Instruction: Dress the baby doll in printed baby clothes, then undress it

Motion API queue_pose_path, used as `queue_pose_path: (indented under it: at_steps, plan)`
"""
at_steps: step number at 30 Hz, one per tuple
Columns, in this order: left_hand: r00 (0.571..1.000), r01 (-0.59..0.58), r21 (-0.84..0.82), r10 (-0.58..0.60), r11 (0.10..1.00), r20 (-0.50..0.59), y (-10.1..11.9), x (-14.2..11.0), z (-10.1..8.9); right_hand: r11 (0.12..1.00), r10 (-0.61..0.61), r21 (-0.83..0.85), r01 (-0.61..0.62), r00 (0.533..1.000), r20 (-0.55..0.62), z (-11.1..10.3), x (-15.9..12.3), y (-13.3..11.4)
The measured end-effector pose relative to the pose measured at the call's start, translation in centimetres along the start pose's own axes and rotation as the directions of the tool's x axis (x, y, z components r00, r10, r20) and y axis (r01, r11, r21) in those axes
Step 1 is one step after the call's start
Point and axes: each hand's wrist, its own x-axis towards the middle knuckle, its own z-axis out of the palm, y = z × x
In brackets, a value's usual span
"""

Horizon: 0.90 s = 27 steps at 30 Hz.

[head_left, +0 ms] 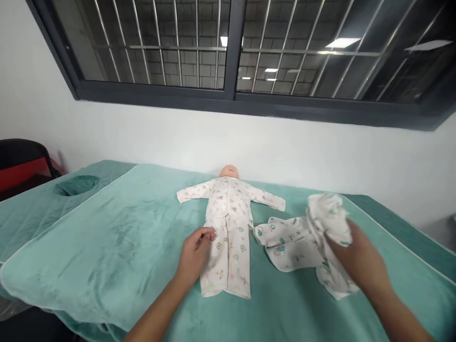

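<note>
A baby doll (228,172) lies on its back, dressed in a white patterned long-sleeved top (228,197) and matching trousers (238,259). Its sleeves stretch out to both sides. Beside the left leg of these trousers is my left hand (194,254), loosely curled, with a small gap between thumb and fingers and nothing visible in it. On the right, my right hand (359,259) grips a bunched white baby garment (329,216) with green prints. Part of that cloth is lifted and the rest trails flat towards the doll. Its exact cut cannot be made out.
A teal plush cover (117,237) with pale piping lies over the bed, which has a round hole (76,185) at left. Behind stands a white wall (171,137) under a barred window (233,95). A black and red chair (24,166) is at far left.
</note>
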Motion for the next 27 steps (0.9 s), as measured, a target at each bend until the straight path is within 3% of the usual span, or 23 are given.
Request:
queue_pose_path:
  at_steps: [2, 5, 9, 13, 16, 20, 22, 24, 27]
  plan:
    - [0.999, -0.033, 0.053, 0.035, 0.998, -0.040, 0.0, 1.0, -0.2, 0.968, -0.087, -0.209, 0.136, 0.970, 0.227, 2.8, -1.3, 1.1]
    - [0.991, -0.092, 0.094, 0.100, 0.991, -0.085, 0.3, 3.5, 0.2, 0.875, -0.233, -0.356, 0.327, 0.931, 0.282, 5.3, -2.9, 1.5]
    - [0.971, -0.193, 0.125, 0.208, 0.973, -0.119, 0.5, 8.3, 1.8, 0.874, -0.299, -0.324, 0.362, 0.926, 0.228, 4.8, -3.4, -0.9]
    - [0.949, -0.271, 0.125, 0.287, 0.954, -0.131, 0.7, 13.8, 4.3, 0.916, -0.396, -0.036, 0.400, 0.915, 0.080, 5.2, -2.5, -7.1]
    - [0.949, -0.262, 0.203, 0.291, 0.943, -0.124, 0.5, 18.1, 5.9, 0.917, -0.346, 0.262, 0.300, 0.925, 0.154, 8.0, 0.0, -12.5]
    - [0.957, -0.251, 0.269, 0.280, 0.930, -0.075, -0.6, 22.4, 7.2, 0.788, -0.383, 0.581, 0.205, 0.902, 0.201, 14.5, 5.7, -18.6]
    - [0.954, -0.280, 0.302, 0.300, 0.911, -0.020, -1.3, 23.3, 7.4, 0.840, -0.304, 0.526, 0.131, 0.917, 0.257, 17.7, 8.4, -20.8]
    - [0.949, -0.305, 0.346, 0.311, 0.887, 0.039, -1.8, 23.7, 7.3, 0.910, -0.277, 0.390, 0.139, 0.904, 0.324, 20.1, 10.5, -22.3]
    - [0.959, -0.283, 0.371, 0.274, 0.885, 0.077, -2.4, 23.9, 7.0, 0.948, -0.288, 0.253, 0.195, 0.864, 0.412, 21.7, 12.0, -22.9]
